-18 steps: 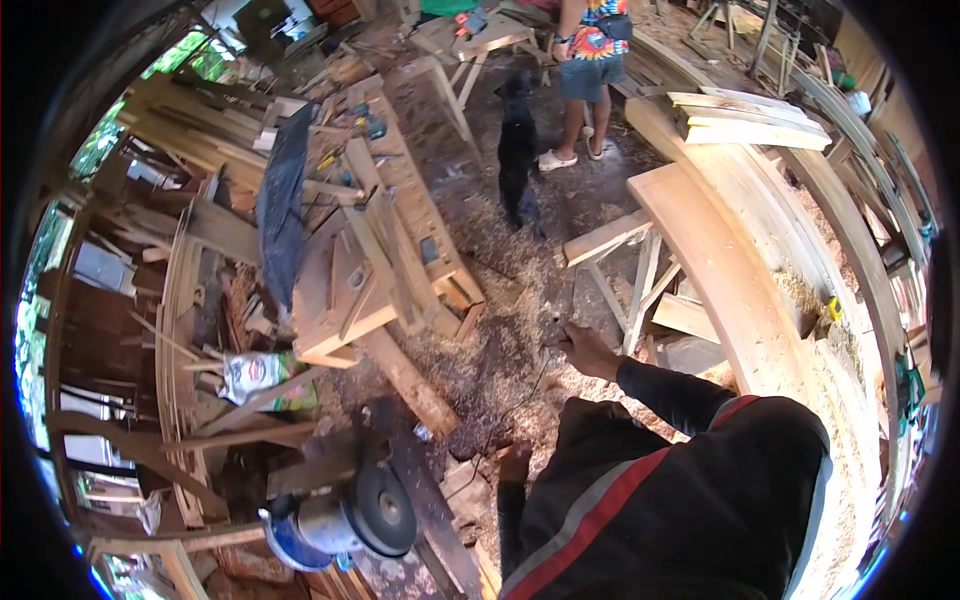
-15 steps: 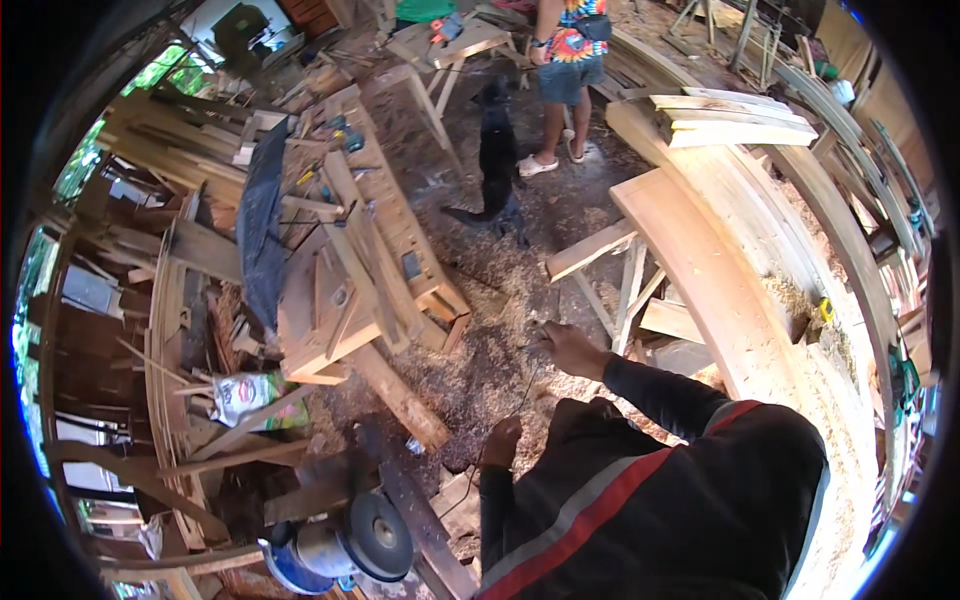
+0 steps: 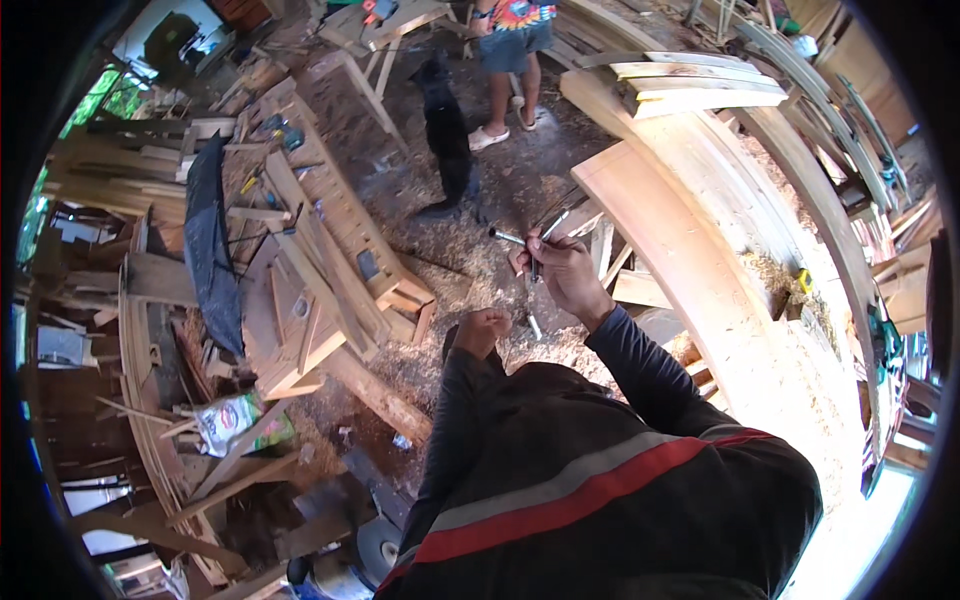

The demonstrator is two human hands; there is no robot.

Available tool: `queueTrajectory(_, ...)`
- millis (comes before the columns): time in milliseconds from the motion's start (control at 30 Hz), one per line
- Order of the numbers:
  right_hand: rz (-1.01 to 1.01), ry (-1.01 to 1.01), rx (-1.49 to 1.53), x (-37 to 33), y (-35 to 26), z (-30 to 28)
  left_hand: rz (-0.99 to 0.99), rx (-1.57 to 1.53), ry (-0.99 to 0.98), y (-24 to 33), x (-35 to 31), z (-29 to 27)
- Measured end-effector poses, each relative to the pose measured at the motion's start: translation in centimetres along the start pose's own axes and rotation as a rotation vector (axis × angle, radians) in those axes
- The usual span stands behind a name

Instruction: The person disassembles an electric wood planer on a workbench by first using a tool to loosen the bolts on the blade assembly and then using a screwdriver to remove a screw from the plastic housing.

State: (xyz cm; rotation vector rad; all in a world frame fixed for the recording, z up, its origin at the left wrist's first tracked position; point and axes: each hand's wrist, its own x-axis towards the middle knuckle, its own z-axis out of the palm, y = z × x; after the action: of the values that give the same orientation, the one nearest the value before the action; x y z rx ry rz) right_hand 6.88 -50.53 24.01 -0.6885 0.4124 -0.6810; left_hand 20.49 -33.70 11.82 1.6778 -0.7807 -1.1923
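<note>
My right hand (image 3: pixel 572 278) is closed around a metal three-armed tool that looks like a Y-shaped socket wrench (image 3: pixel 508 236). One arm points left, another up to the right, and the third hangs downward below the fingers. To the left and a little lower, my left hand (image 3: pixel 482 330) is curled into a fist, apart from the wrench. Whatever it may hold is hidden by the fingers. Both hands are over the floor strewn with wood shavings, between a workbench and a broad curved plank (image 3: pixel 660 215).
A cluttered workbench (image 3: pixel 330 195) with loose boards stands left. Lower left is a bench grinder (image 3: pixel 378 550). A black dog (image 3: pixel 447 140) and another person (image 3: pixel 512 75) are ahead. Stacked timber (image 3: pixel 700 85) lies at upper right, and a plastic bag (image 3: pixel 228 422) sits among scraps.
My right hand has come up toward me, bringing the three-armed wrench into clear sight. My left hand has risen too, still closed. The whole view has shifted, and the grinder is now partly covered.
</note>
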Motion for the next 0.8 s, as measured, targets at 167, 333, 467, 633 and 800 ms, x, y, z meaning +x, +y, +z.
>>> queueTrajectory(167, -0.035, -0.105, 0.161, 0.9, -2.1, 0.0, 0.075, 0.133, -0.114, 1.9, 3.2, -1.1)
queueTrajectory(333, -0.084, -0.154, 0.277, 4.0, -2.5, -0.3, 0.032, 0.223, -0.262, 1.5, 7.8, -2.6)
queueTrajectory(467, 0.017, -0.197, 0.346, 8.1, -2.2, -0.1, -0.016, 0.231, -0.408, 0.2, 13.3, -5.5)
queueTrajectory(633, -0.199, 0.099, -1.590, 17.7, 3.9, -1.8, 0.640, 0.647, -0.217, -9.6, 18.2, -12.6)
queueTrajectory(800, -0.180, 0.160, -1.255, 25.1, 6.9, -1.8, 0.138, 0.780, -0.233, -12.3, 17.7, -22.1)
